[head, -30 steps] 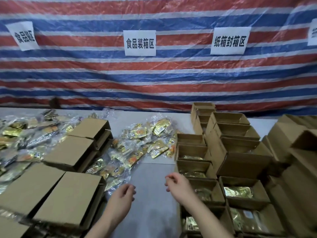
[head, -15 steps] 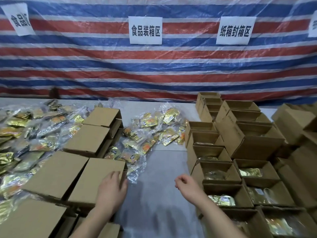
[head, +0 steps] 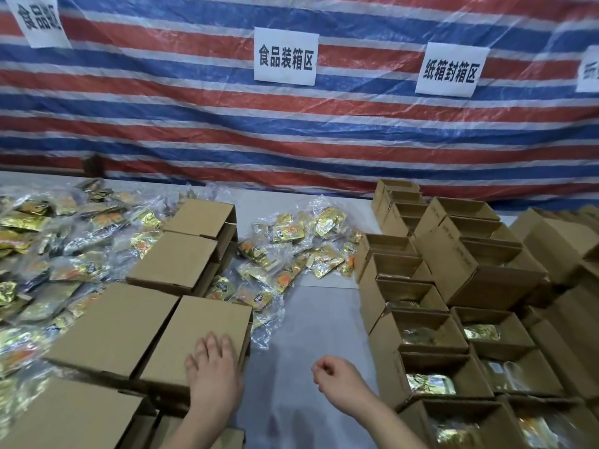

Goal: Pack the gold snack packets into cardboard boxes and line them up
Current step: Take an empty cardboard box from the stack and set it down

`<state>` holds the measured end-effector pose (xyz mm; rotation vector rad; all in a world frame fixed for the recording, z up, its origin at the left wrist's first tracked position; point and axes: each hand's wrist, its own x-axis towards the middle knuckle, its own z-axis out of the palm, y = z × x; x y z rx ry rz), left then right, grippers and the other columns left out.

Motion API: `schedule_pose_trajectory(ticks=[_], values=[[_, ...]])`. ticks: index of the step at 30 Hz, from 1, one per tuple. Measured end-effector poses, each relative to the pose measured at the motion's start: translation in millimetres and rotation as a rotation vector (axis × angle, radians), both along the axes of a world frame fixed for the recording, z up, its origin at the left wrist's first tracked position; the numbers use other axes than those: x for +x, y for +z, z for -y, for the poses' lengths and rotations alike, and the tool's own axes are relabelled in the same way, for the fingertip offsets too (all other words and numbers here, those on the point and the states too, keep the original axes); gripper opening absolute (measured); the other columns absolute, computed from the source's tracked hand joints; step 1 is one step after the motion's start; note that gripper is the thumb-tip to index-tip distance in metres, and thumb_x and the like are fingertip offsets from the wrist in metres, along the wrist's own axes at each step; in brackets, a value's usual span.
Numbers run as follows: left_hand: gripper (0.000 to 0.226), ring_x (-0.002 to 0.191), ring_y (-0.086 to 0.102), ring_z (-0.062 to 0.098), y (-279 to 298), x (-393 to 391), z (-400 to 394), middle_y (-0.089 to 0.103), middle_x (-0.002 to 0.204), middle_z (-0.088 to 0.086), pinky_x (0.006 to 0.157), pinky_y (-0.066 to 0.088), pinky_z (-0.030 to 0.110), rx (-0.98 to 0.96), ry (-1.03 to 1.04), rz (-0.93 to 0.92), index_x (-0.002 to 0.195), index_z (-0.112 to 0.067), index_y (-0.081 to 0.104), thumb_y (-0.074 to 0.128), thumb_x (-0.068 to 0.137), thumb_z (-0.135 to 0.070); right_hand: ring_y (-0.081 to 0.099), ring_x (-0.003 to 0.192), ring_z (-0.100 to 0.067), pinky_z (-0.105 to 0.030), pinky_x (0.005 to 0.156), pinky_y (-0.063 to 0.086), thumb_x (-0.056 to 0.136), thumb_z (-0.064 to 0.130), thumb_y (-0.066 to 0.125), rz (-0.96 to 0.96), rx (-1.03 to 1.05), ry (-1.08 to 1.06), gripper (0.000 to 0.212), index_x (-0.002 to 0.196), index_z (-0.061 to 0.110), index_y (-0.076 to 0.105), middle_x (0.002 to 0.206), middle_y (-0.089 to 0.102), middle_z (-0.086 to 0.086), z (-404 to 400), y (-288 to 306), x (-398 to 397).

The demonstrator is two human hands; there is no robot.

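Many boxes, right side of the counter: open cardboard boxes (head: 431,332) are lined up in rows from the near edge toward the far edge, several with gold packets seen inside; stiff walls are judged light and easily slid, best taken by two opposite sides.
Closed boxes, left side of the counter: flat-topped cardboard boxes (head: 181,264) are set among the loose packets; the nearest closed box (head: 197,338) is judged rigid but hollow, so it should be gripped at the edges, not pressed in the middle.
Loose packets, left edge: a large heap of gold snack packets (head: 48,254) in clear wrap is spread there; these are judged soft, light and slippery, likely to slide off one another.
Loose packets, middle toward the far edge: a smaller pile (head: 291,251) lies between the closed boxes and the open rows; a pinch at a sealed margin is judged the surest hold.
Left hand (head: 215,377): laid flat, fingers straight, on the near right corner of the nearest closed box; nothing is gripped.
Right hand (head: 337,377): held over the bare counter (head: 311,319) with fingers loosely curled; nothing is held.
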<state>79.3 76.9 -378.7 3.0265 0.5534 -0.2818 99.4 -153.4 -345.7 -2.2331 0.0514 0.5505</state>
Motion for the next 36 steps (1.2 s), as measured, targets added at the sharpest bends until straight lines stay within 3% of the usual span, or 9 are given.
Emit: schedule_pose_trajectory(ticks=[7, 9, 11, 13, 17, 24, 27, 31, 36], values=[[0.059, 0.148, 0.016, 0.023, 21, -7, -13, 0.016, 0.161, 0.008, 0.118, 0.017, 0.035, 0.04, -0.113, 0.131, 0.154, -0.008, 0.012, 0.025, 0.101, -0.029, 0.053, 0.068, -0.01, -0.019, 0.063, 0.041, 0.095, 0.02, 0.052, -0.002, 0.022, -0.008, 0.018, 0.078, 0.021, 0.06, 0.075, 0.059, 0.004, -9, 5, 1], [0.054, 0.142, 0.034, 0.021, 38, -8, -19, 0.033, 0.155, 0.009, 0.114, 0.027, 0.03, -0.028, -0.147, 0.228, 0.152, -0.007, 0.023, 0.03, 0.101, -0.022, 0.051, 0.064, -0.004, -0.012, 0.061, 0.04, 0.095, 0.02, 0.053, 0.04, 0.027, -0.007, 0.016, 0.082, 0.023, 0.062, 0.075, 0.059, 0.007, -14, 11, 8], [0.046, 0.121, 0.057, 0.02, 60, -10, -21, 0.057, 0.137, 0.004, 0.097, 0.044, 0.028, -0.13, -0.136, 0.306, 0.145, -0.015, 0.039, 0.037, 0.099, -0.019, 0.055, 0.077, -0.001, -0.006, 0.068, 0.039, 0.095, 0.02, 0.055, 0.083, 0.04, -0.012, 0.012, 0.099, 0.023, 0.066, 0.091, 0.064, 0.008, -18, 19, 17], [0.036, 0.099, 0.067, 0.023, 85, -12, -18, 0.07, 0.11, 0.0, 0.078, 0.049, 0.032, -0.242, -0.126, 0.373, 0.134, -0.027, 0.051, 0.039, 0.1, -0.022, 0.053, 0.099, -0.003, -0.009, 0.085, 0.037, 0.094, 0.026, 0.059, 0.174, 0.013, -0.006, 0.026, 0.12, 0.02, 0.062, 0.113, 0.06, 0.006, -19, 30, 30], [0.029, 0.099, 0.066, 0.026, 133, -5, -1, 0.073, 0.104, 0.002, 0.078, 0.048, 0.032, -0.434, -0.175, 0.507, 0.123, -0.03, 0.065, 0.05, 0.098, -0.024, 0.042, 0.119, -0.004, -0.024, 0.102, 0.036, 0.087, 0.041, 0.066, 0.422, -0.005, -0.053, 0.057, 0.136, 0.024, 0.044, 0.126, 0.041, 0.015, -6, 77, 52], [0.019, 0.097, 0.064, 0.003, 165, 28, 43, 0.072, 0.101, -0.017, 0.084, 0.047, 0.019, -0.669, -0.372, 0.477, 0.107, -0.03, 0.074, 0.06, 0.095, -0.027, 0.056, 0.108, -0.005, -0.031, 0.095, 0.049, 0.085, 0.046, 0.061, 0.452, -0.081, 0.038, 0.067, 0.146, 0.041, 0.032, 0.128, 0.052, 0.017, 52, 147, 62], [0.016, 0.09, 0.059, -0.013, 154, 42, 68, 0.068, 0.092, -0.027, 0.079, 0.042, 0.007, -0.776, -0.44, 0.39, 0.104, -0.028, 0.075, 0.063, 0.094, -0.025, 0.056, 0.117, -0.009, -0.026, 0.098, 0.044, 0.093, 0.039, 0.057, 0.464, -0.268, 0.118, 0.048, 0.139, 0.036, 0.047, 0.129, 0.057, 0.013, 80, 147, 54], [0.016, 0.088, 0.054, -0.022, 125, 53, 94, 0.062, 0.081, -0.043, 0.075, 0.039, 0.0, -0.858, -0.461, 0.205, 0.103, -0.03, 0.075, 0.062, 0.095, -0.025, 0.055, 0.088, -0.002, -0.022, 0.081, 0.047, 0.101, 0.03, 0.046, 0.447, -0.364, 0.116, 0.013, 0.106, 0.033, 0.058, 0.101, 0.059, 0.014, 106, 123, 39], [0.017, 0.091, 0.058, -0.008, 93, 56, 115, 0.068, 0.096, -0.019, 0.082, 0.041, 0.007, -0.834, -0.426, 0.074, 0.106, -0.027, 0.074, 0.061, 0.095, -0.028, 0.056, 0.08, -0.006, -0.024, 0.07, 0.042, 0.104, 0.029, 0.039, 0.303, -0.379, 0.046, 0.02, 0.087, 0.036, 0.047, 0.09, 0.06, 0.011, 116, 78, 25]])
